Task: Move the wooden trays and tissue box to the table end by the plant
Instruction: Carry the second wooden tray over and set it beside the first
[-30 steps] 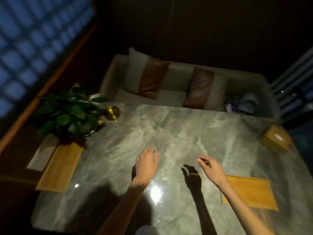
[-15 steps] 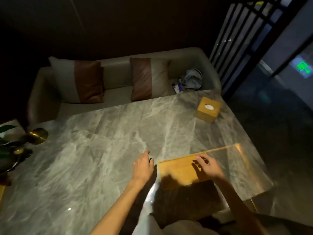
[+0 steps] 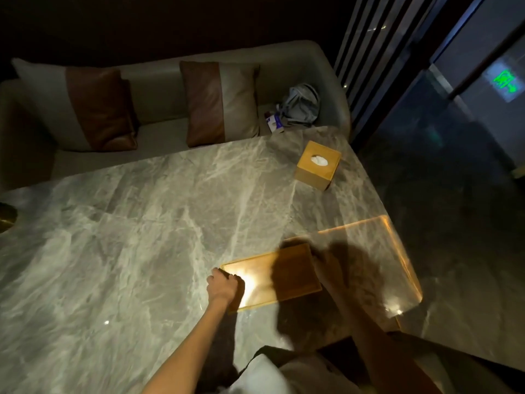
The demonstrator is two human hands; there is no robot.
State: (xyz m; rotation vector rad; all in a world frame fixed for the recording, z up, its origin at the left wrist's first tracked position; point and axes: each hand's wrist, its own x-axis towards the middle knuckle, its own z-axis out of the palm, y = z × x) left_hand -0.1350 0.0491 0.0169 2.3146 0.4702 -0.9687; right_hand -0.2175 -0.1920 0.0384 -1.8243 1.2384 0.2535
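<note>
A flat wooden tray lies on the grey marble table near its right end. My left hand grips the tray's left edge, fingers curled over the rim. My right hand is in deep shadow at the tray's right edge and appears to hold it. A square wooden tissue box with white tissue showing stands at the table's far right corner. The plant is out of view to the left.
A beige sofa with two brown-and-cream cushions runs along the table's far side, and a grey bag lies on its right seat. Dark vertical slats and the floor lie beyond the right edge. A brass object shows at the far left.
The view has swung right, away from the plant and the tray beside it. Both hands have come down onto the near tray's two ends and closed on them.
</note>
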